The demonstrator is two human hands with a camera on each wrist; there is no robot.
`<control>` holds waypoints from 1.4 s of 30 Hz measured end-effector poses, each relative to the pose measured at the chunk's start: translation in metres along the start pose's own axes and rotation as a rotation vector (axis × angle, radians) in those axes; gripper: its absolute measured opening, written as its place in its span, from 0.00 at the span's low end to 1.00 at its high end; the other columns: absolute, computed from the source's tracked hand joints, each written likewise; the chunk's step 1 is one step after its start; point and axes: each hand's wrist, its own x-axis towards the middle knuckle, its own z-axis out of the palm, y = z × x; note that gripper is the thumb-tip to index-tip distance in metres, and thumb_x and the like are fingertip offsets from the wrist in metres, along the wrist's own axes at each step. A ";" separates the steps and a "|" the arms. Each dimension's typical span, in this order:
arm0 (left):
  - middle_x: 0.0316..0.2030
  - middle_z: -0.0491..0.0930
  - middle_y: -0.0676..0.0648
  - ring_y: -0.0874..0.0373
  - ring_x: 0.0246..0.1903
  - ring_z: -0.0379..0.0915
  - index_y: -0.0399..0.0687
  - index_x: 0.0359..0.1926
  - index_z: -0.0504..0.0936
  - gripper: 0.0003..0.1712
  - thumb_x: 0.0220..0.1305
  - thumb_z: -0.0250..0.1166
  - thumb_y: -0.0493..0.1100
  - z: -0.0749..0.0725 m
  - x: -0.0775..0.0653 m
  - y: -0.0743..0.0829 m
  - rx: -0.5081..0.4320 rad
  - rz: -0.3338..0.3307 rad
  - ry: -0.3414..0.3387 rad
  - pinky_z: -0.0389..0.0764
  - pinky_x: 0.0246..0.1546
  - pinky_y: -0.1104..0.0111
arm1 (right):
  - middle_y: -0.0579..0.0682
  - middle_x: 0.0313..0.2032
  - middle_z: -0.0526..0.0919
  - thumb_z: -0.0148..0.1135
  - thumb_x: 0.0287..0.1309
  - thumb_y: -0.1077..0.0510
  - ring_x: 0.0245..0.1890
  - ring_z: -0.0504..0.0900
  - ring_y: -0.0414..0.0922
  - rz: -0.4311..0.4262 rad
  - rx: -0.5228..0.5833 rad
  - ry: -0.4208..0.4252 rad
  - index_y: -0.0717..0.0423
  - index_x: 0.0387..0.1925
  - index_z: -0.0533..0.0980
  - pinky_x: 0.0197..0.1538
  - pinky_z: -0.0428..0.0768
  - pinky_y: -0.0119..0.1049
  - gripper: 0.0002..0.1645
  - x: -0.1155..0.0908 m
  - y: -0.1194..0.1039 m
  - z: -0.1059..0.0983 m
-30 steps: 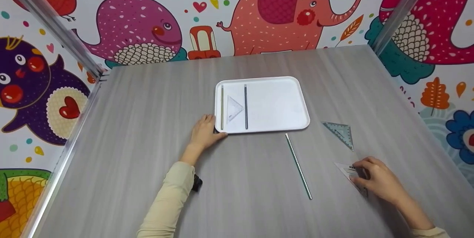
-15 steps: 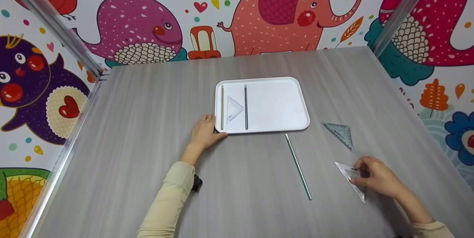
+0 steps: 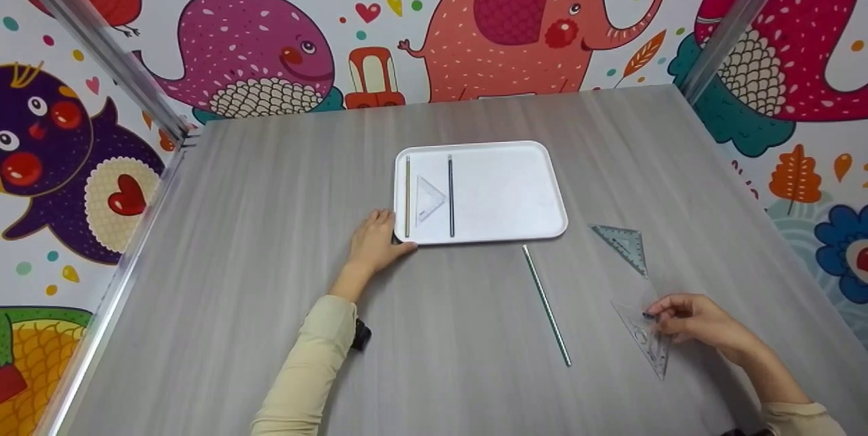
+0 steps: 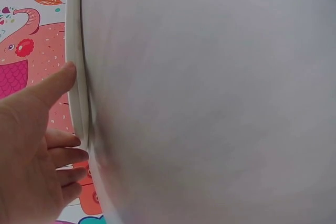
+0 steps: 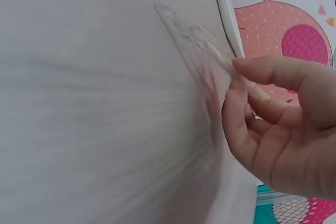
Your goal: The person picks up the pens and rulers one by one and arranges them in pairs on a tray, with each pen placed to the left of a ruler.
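My right hand pinches a clear triangular set square by one edge, between thumb and fingertips. In the right wrist view the set square tilts over the table. At the white tray my left hand holds the near left corner, thumb on the front rim and fingers along the left side. The left wrist view has the thumb against the tray's rim. Inside the tray lie a gold pencil, a clear set square and a dark pencil.
A greenish set square lies on the table, right of the tray. Between the tray and my right hand lies a green pencil, slanting toward the front. Walls with cartoon animals border the table at the back and sides.
The set square in my right hand has changed its tilt, and my fingers have shifted their hold on its edge. My left hand and the tray have stayed in place.
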 end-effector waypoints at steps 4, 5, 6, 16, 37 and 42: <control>0.57 0.67 0.33 0.41 0.61 0.57 0.28 0.58 0.66 0.45 0.51 0.64 0.60 0.000 0.000 0.000 -0.002 -0.004 -0.009 0.57 0.63 0.56 | 0.42 0.33 0.77 0.51 0.59 0.64 0.34 0.76 0.36 0.007 0.222 -0.113 0.58 0.42 0.76 0.36 0.78 0.31 0.10 0.001 0.003 -0.003; 0.57 0.67 0.33 0.41 0.61 0.57 0.28 0.58 0.66 0.45 0.51 0.64 0.60 0.000 0.000 0.000 -0.003 -0.004 -0.009 0.57 0.63 0.56 | 0.41 0.34 0.78 0.50 0.60 0.64 0.34 0.76 0.36 0.003 0.275 -0.141 0.55 0.41 0.77 0.36 0.78 0.31 0.11 0.001 0.003 -0.003; 0.57 0.67 0.33 0.41 0.61 0.57 0.28 0.58 0.66 0.45 0.51 0.64 0.60 0.000 0.000 0.000 -0.003 -0.005 -0.009 0.57 0.63 0.56 | 0.40 0.34 0.78 0.49 0.61 0.65 0.35 0.76 0.35 0.001 0.320 -0.165 0.52 0.41 0.77 0.37 0.78 0.31 0.12 0.002 0.003 -0.003; 0.57 0.68 0.34 0.41 0.60 0.58 0.29 0.57 0.67 0.44 0.50 0.65 0.59 -0.001 0.000 0.001 -0.004 0.003 0.007 0.58 0.62 0.55 | 0.40 0.37 0.80 0.46 0.62 0.67 0.35 0.76 0.34 -0.012 0.520 -0.203 0.50 0.41 0.78 0.40 0.78 0.29 0.16 0.012 -0.006 0.000; 0.53 0.71 0.35 0.43 0.57 0.61 0.29 0.56 0.69 0.43 0.50 0.65 0.59 0.000 -0.001 0.000 0.000 0.025 0.027 0.63 0.58 0.55 | 0.43 0.42 0.81 0.43 0.61 0.71 0.37 0.79 0.36 -0.117 0.575 -0.232 0.51 0.43 0.78 0.43 0.78 0.30 0.20 0.043 -0.043 0.022; 0.55 0.69 0.34 0.42 0.59 0.59 0.28 0.57 0.67 0.44 0.50 0.65 0.59 0.000 0.000 0.000 -0.006 0.014 0.014 0.61 0.60 0.55 | 0.44 0.43 0.81 0.46 0.60 0.70 0.36 0.79 0.36 -0.099 0.560 -0.216 0.51 0.43 0.79 0.43 0.78 0.30 0.18 0.050 -0.055 0.025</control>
